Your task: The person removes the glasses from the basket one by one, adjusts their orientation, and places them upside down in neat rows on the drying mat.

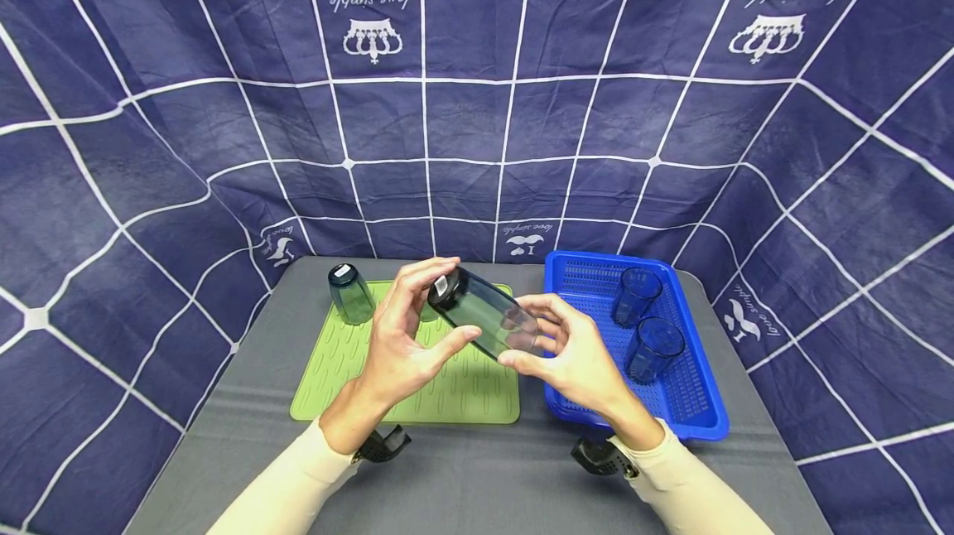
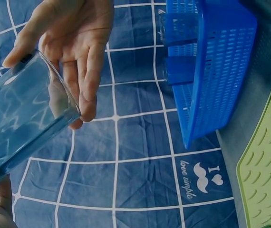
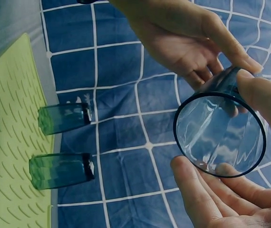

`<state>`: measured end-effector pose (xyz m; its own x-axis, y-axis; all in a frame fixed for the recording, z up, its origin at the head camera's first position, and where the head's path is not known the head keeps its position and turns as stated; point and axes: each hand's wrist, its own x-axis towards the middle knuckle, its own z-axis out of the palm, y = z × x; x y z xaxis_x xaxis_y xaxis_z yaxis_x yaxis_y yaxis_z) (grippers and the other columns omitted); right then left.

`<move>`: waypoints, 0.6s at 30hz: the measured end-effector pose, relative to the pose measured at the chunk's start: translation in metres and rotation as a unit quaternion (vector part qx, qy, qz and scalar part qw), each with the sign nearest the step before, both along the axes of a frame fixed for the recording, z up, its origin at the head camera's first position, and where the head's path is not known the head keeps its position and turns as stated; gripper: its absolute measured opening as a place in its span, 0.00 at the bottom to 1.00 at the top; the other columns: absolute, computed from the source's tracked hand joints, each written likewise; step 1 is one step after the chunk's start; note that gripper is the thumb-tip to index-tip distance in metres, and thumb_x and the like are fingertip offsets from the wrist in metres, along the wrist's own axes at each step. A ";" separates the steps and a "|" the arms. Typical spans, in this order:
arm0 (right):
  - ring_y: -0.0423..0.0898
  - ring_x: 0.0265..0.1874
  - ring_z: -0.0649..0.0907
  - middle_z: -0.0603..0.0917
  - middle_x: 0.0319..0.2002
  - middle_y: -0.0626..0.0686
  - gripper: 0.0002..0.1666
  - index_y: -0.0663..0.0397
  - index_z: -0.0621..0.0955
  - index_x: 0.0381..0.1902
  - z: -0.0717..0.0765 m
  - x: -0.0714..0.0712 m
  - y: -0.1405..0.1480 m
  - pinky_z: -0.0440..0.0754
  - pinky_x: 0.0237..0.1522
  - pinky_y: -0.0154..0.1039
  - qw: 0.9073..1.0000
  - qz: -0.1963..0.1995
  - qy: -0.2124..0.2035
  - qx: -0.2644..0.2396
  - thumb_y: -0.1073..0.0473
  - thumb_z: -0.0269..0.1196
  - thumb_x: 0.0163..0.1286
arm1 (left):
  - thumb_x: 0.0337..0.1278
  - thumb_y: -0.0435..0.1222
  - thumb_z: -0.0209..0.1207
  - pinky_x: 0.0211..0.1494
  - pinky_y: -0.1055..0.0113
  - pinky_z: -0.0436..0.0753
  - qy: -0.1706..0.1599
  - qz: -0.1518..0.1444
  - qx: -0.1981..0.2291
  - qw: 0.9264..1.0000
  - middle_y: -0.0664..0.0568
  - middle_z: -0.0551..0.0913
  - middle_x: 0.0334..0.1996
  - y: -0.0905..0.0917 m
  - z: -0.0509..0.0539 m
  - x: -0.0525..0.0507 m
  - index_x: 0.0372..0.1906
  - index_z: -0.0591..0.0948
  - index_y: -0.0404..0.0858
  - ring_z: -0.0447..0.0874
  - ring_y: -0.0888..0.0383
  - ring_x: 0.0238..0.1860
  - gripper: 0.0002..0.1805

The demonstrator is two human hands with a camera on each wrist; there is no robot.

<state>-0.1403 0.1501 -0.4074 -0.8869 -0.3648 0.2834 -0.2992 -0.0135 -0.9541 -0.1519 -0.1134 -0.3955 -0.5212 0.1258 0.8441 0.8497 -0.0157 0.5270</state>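
Observation:
A tinted clear drinking glass [image 1: 484, 315] is held tilted in the air, over the right part of the mat. Its dark base, bearing a white sticker [image 1: 441, 285], points up to the left. The open rim [image 3: 219, 135] lies at the lower right. My left hand [image 1: 406, 336] grips the base end, thumb on the near side and fingers behind. Around the rim end, my right hand [image 1: 570, 353] holds the glass between thumb and fingers. Part of the left hand's hold is cut off in the left wrist view.
A green drying mat [image 1: 477, 394] carries an upside-down glass [image 1: 352, 295] and a second glass [image 3: 62, 172], mostly hidden behind my left hand in the head view. At the right, a blue plastic basket [image 1: 704, 378] contains two glasses, a rear one [image 1: 636, 296] and a nearer one [image 1: 653, 350].

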 end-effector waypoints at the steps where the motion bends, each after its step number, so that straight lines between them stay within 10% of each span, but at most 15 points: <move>1: 0.47 0.55 0.98 0.91 0.66 0.67 0.43 0.62 0.81 0.75 0.000 0.000 0.000 0.98 0.61 0.47 1.000 0.000 0.002 0.001 0.68 0.87 0.65 | 0.44 0.14 0.84 0.81 0.61 0.87 -0.002 0.000 0.000 1.000 0.24 0.81 0.72 0.000 0.000 0.001 0.74 0.78 0.20 0.84 0.50 0.77 0.47; 18: 0.44 0.61 0.95 0.94 0.64 0.62 0.45 0.56 0.83 0.77 -0.007 0.002 -0.010 0.92 0.70 0.37 0.999 0.000 0.036 0.010 0.66 0.88 0.64 | 0.45 0.14 0.83 0.79 0.58 0.89 -0.030 -0.012 -0.008 0.999 0.24 0.81 0.73 0.006 0.005 0.007 0.80 0.73 0.23 0.86 0.54 0.79 0.53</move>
<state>-0.1387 0.1404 -0.4143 -0.8645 -0.3716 0.3384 -0.3663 0.0046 -0.9305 -0.1445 -0.1070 -0.3901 -0.5674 0.1520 0.8093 0.8161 -0.0268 0.5772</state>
